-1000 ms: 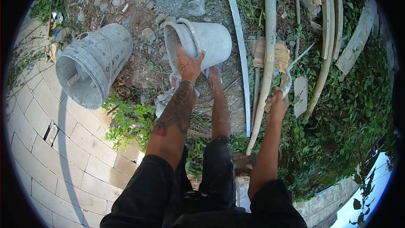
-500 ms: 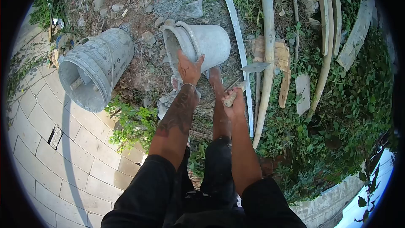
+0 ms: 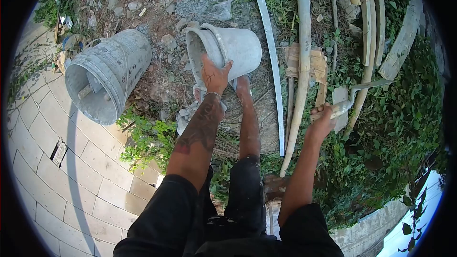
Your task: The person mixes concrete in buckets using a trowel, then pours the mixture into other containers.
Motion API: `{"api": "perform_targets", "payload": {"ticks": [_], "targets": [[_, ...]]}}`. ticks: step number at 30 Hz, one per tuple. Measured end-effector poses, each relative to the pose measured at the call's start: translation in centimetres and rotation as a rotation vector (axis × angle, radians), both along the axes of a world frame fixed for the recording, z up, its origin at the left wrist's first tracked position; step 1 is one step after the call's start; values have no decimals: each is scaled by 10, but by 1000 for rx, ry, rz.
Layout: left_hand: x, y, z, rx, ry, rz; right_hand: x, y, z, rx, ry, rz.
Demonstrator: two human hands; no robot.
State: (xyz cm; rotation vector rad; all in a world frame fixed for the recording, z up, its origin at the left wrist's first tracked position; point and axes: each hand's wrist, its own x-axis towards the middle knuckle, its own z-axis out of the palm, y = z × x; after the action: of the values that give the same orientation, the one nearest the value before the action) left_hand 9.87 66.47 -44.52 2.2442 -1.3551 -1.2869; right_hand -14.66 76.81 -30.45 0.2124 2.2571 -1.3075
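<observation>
A grey plastic bucket [image 3: 240, 47], smeared with cement, lies tipped on its side with its mouth facing left. My left hand [image 3: 215, 75] is closed on its rim, the fingers reaching inside the mouth. Off to the right, my right hand [image 3: 322, 123] is wrapped round the handle of a trowel [image 3: 371, 84], whose blade points right and is seen almost edge-on. The bucket's far inner wall is partly in shadow.
A second cement-stained bucket [image 3: 116, 69] leans at the left, with something inside it. A metal strip [image 3: 270, 62], a long pole [image 3: 303, 52] and cardboard [image 3: 317, 64] lie right of my bucket. Paving [image 3: 71, 181] spreads lower left, and leafy plants [image 3: 381, 152] cover the right.
My right hand has swung the trowel away from beside the bucket, far to the right. My left hand stays on the bucket, which has barely shifted.
</observation>
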Motion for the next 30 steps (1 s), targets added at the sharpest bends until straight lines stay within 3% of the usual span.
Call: {"api": "perform_targets", "payload": {"ticks": [4, 6, 7, 9, 11, 14, 17, 21, 24, 27, 30], "targets": [[-3, 2, 2, 31, -9, 12, -17, -26, -1, 9, 453, -150], [-2, -1, 3, 4, -8, 18, 32, -14, -63, 60, 312, -187], [-2, 0, 3, -17, -2, 14, 80, -3, -104, -87, 214, -69], [-5, 3, 3, -58, 20, 16, 134, 27, -139, 308, -798, 451], [0, 6, 4, -91, 36, 23, 163, 39, -153, 301, -781, 128], [-1, 10, 4, -94, 14, -4, 185, 51, -131, 40, -734, -70], [-1, 9, 1, -70, 43, 15, 168, 61, -106, -213, -1018, -193], [2, 8, 2, -62, 2, -17, 142, 76, -91, -493, -1306, -160], [0, 9, 5, -55, -2, 4, 122, 75, -92, -353, -1186, -95], [3, 8, 8, -49, 38, 0, 74, 31, -67, -13, -490, 163], [3, 10, -1, -68, -13, -22, 27, -11, -35, -34, 57, 32]]}}
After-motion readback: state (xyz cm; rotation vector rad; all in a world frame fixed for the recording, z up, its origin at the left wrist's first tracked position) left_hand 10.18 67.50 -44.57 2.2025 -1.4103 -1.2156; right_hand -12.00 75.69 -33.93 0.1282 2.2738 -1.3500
